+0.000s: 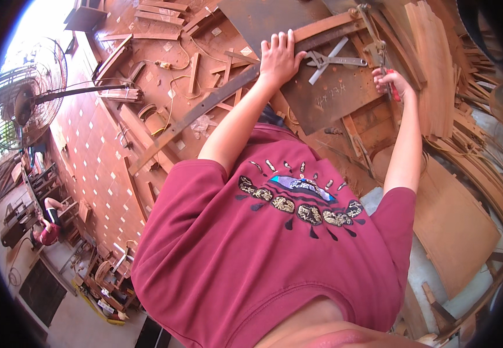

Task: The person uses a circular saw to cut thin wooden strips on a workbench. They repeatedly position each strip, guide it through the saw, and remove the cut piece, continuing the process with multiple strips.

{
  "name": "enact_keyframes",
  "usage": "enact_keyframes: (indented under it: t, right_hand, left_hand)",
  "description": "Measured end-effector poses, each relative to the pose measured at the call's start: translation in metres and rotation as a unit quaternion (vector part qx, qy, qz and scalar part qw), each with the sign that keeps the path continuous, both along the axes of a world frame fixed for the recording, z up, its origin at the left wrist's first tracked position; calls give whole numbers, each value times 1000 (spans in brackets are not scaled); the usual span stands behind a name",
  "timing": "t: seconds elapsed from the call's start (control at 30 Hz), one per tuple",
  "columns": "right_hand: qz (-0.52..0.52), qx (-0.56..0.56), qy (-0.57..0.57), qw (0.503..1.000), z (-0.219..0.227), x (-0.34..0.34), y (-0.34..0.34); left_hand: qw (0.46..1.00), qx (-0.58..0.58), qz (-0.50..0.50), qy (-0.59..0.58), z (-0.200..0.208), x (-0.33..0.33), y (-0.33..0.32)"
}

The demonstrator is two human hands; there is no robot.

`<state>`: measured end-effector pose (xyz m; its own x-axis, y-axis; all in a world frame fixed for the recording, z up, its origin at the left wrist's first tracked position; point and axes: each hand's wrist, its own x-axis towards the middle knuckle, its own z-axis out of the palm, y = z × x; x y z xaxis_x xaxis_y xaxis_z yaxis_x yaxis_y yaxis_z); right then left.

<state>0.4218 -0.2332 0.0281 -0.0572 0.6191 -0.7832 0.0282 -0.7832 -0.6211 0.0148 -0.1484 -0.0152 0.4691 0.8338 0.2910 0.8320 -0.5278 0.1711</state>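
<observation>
My left hand (280, 57) lies across a long dark bar (219, 95) with a wooden strip (327, 26) along its far side, fingers stretched out and thumb apart. My right hand (391, 85) is closed around red-handled pliers (389, 93), whose jaws point away toward a metal clamp-like fitting (374, 46) at the bar's right end. Between my hands, an adjustable wrench (341, 60) rests over a pale flat strip (324, 68) on the dark metal machine table (315, 101), which bears chalk-like marks. The pliers' exact contact with the fitting is too small to make out.
Stacked thin wooden boards (431, 75) stand close by my right arm. Wood offcuts (194, 72) and a yellow cord (172, 93) litter the tiled floor (89, 156) on the left. A standing fan (25, 101) is at far left; another person (48, 232) sits beyond.
</observation>
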Motion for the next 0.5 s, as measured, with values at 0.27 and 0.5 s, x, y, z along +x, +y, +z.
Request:
enact_keyframes:
  t: [0.27,0.5]
  right_hand:
    - [-4,34,43,998,-32,-16,33]
    - [-4,101,76,992,-92,-16,88]
  left_hand:
    - [999,41,11,31,-39,-7,36]
    - [999,37,-4,-15,-67,-19,85]
